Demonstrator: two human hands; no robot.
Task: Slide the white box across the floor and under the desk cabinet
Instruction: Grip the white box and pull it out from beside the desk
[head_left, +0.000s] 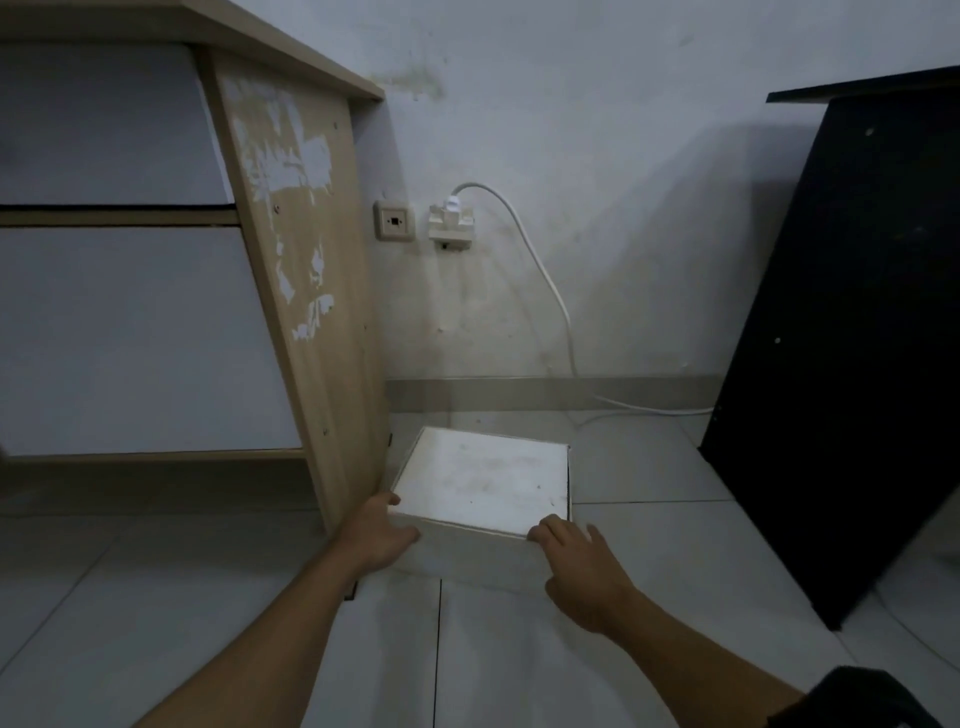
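Observation:
The white box (485, 480) lies flat on the tiled floor, just right of the desk cabinet's wooden side panel (306, 291). My left hand (376, 532) grips the box's near left corner, thumb on top and fingers along the front side. On the near right corner rests my right hand (582, 569), fingertips on the top edge and palm against the front side. The cabinet (135, 332) has white drawer fronts and a dark gap beneath it at floor level on the left.
A black board (852, 364) leans against the wall on the right. Two wall sockets (449, 221) sit behind the box, and a white cable (545, 280) runs down to the floor. Open tiled floor (208, 597) stretches in front of the cabinet.

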